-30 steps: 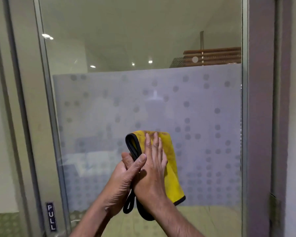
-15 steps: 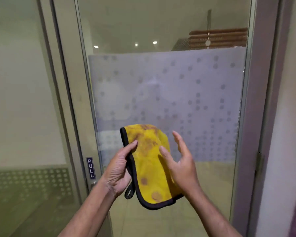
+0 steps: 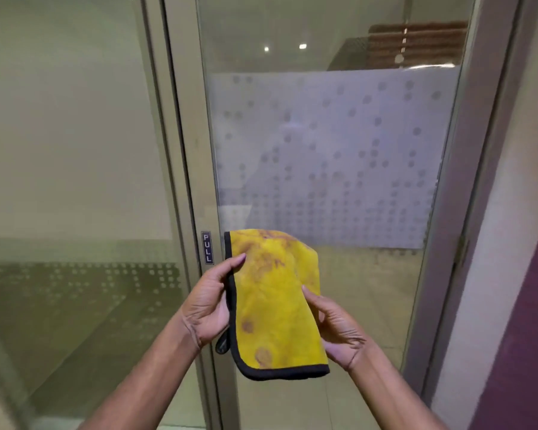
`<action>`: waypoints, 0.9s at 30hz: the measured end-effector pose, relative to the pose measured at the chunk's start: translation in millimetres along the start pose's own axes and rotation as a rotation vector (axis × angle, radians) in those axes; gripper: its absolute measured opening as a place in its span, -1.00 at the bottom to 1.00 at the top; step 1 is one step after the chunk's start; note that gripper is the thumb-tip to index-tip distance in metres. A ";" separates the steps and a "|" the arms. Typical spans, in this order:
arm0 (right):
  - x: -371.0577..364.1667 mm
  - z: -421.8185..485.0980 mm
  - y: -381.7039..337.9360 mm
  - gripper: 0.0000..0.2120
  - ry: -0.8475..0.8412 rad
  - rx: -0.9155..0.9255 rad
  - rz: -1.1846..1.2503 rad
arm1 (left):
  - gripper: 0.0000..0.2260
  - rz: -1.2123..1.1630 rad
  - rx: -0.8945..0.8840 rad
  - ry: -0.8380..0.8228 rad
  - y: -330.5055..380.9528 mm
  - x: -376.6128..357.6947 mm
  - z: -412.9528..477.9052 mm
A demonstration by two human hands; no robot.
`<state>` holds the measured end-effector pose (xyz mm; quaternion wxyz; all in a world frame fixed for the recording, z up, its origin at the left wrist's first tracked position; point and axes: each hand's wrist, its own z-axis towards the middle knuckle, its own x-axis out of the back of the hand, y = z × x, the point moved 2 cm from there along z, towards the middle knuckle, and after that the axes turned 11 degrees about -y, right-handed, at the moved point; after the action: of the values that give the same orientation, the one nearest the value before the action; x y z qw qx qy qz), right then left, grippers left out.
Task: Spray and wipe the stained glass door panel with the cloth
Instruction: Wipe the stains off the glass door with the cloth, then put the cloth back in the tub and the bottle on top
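A folded yellow cloth [image 3: 274, 305] with a black border and brown stains hangs upright between my hands, a short way in front of the glass door panel [image 3: 330, 156]. My left hand [image 3: 208, 302] pinches its left black edge, thumb on the front. My right hand [image 3: 336, 330] holds its right side, fingers behind the cloth. The panel carries a frosted band with grey dots across its middle. No spray bottle is in view.
A metal door frame [image 3: 187, 150] with a small "PULL" label [image 3: 207, 247] stands left of the panel. A fixed glass pane [image 3: 69, 181] is further left. On the right are the door's other frame [image 3: 466, 212] and a wall [image 3: 516, 274].
The cloth has come off the glass and both hands have drawn back and lowered. My right hand, flat on the cloth earlier, now grips its right side. The view shifted so the door sits further right.
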<state>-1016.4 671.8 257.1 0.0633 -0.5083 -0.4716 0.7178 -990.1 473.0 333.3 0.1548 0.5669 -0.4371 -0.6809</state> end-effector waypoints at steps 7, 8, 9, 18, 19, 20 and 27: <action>-37.3 -57.4 17.7 -0.61 0.128 0.031 -0.237 | -0.73 0.102 -0.015 0.267 -29.8 1.4 -85.7; -40.9 -66.8 22.0 -0.58 0.145 0.036 -0.281 | -0.75 0.112 -0.014 0.313 -37.7 -0.9 -99.3; -44.2 -75.7 26.3 -0.57 0.154 0.042 -0.317 | -0.76 0.117 -0.017 0.362 -46.1 -3.1 -112.0; -92.7 -139.9 78.9 -0.81 0.078 -0.038 -0.442 | -0.39 0.304 -0.101 0.653 -110.7 -21.7 -250.0; -101.2 -144.8 84.1 -0.82 0.041 -0.061 -0.444 | -0.33 0.348 -0.103 0.638 -112.7 -25.1 -269.0; -110.3 -149.1 89.9 -0.82 0.001 -0.089 -0.442 | -0.31 0.394 -0.101 0.615 -113.7 -30.4 -289.2; -191.6 -168.4 148.3 -0.66 -0.238 -0.259 -0.517 | -0.23 0.703 -0.139 0.776 -120.7 -29.5 -416.7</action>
<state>-734.7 584.5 269.0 0.1229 -0.2878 -0.6769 0.6662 -568.6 387.7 269.4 0.5617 0.5848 -0.4651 -0.3552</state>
